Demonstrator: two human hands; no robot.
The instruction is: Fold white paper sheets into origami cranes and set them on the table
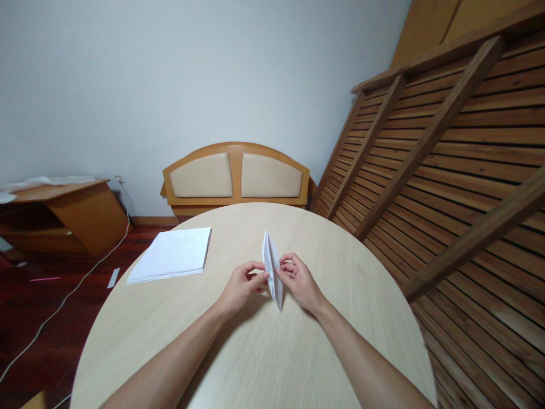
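A narrow, pointed piece of folded white paper (pixel 272 267) stands on edge above the middle of the round pale wooden table (pixel 255 352). My left hand (pixel 242 286) pinches its left side with thumb and fingertips. My right hand (pixel 298 279) pinches its right side, fingers curled. Both hands hold the paper just above the tabletop, its long axis pointing away from me.
A stack of white paper sheets (pixel 172 254) lies on the table's far left. A padded wooden headboard (pixel 236 177) leans on the wall behind the table. A slatted wooden frame (pixel 447 170) leans at the right. A wooden desk (pixel 63 216) and white cable (pixel 63 301) are at the left.
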